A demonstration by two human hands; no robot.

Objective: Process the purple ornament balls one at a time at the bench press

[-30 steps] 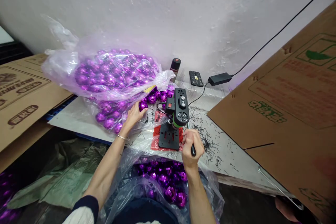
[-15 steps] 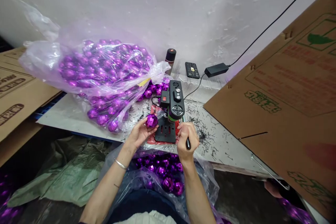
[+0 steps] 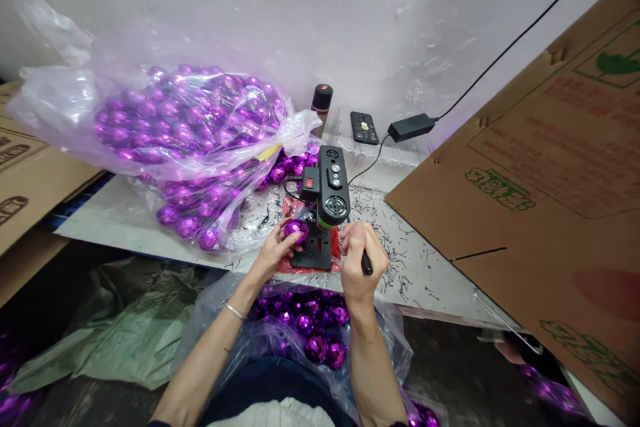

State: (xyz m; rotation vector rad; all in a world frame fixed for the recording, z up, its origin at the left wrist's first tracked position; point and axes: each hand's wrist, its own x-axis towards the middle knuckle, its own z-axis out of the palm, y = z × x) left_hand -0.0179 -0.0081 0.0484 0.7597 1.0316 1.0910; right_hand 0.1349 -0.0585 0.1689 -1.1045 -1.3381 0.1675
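Head view: looking down on a pale desk [image 3: 425, 283], with a purple faceted ball [image 3: 296, 231] grasped in the left grip [image 3: 274, 248], between thumb and fingers. Holding that ball at the left side of the black base plate [image 3: 314, 257], below and to the left of the black machine head [image 3: 333, 180]; cannot tell whether ball and plate touch. With the right grip [image 3: 364, 259], clenched around the black-ended lever handle [image 3: 367, 264], to the right of the plate. Under the plate, on a red sheet [image 3: 335, 250], lying flat on the desk. To the left, in a knotted clear bag [image 3: 190, 113], filled with similar balls and marked by a yellow strip [image 3: 269, 152]. Behind the machine, beside a dark canister [image 3: 323, 99], standing upright, and near a dark phone [image 3: 364, 128] and a black adapter [image 3: 411, 127] with cords at both ends. To the right, scattered with thin black pieces [image 3: 395, 247], near a large cardboard box [image 3: 540, 173]. Below the front edge, in an open clear bag [image 3: 210, 340], heaped with more purple balls [image 3: 316, 347].
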